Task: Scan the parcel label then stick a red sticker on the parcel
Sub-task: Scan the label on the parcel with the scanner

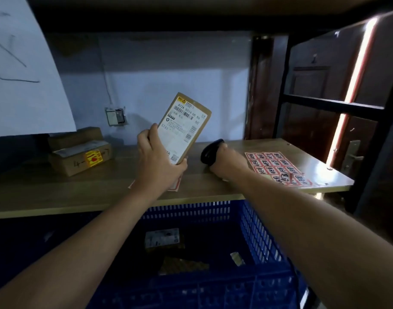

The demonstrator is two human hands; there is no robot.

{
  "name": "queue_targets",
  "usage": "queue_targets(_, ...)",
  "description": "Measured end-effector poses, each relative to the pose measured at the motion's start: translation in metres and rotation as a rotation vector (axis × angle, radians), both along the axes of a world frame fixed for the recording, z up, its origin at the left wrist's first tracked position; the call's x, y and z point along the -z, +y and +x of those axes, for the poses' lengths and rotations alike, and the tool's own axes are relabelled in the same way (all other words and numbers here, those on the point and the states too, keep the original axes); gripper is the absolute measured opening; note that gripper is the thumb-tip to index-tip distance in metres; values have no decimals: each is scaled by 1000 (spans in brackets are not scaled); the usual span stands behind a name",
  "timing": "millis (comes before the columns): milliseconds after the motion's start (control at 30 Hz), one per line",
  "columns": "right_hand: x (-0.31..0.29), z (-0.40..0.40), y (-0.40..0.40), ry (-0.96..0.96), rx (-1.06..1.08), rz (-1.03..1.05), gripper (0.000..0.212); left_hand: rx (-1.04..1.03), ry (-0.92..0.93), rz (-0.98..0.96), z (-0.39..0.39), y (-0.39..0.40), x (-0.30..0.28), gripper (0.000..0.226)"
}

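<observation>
The left hand (156, 159) holds the flat brown parcel (185, 127) tilted above the wooden surface (115, 175), grip closed on its lower edge, white label (180, 128) facing the camera. The right hand (226, 162) wraps a black barcode scanner (211, 151) resting on the surface, just beside the red sticker sheet (278, 168) (partly used). A blue crate (253, 224) sits below.

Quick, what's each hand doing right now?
Left hand: closed on the labelled parcel, held above the shelf.
Right hand: closed on the black scanner, at the shelf.
</observation>
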State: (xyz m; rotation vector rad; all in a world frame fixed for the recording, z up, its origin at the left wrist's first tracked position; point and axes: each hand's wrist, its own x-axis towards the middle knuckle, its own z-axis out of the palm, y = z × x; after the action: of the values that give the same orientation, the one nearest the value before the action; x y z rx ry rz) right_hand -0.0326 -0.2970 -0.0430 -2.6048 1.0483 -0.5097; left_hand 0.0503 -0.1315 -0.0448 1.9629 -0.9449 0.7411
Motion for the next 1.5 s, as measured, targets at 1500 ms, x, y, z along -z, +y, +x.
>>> queue_targets(1500, -65, -36, 71, -795, -538, 985, 21, 104, -162, 164, 17, 114, -45, 97)
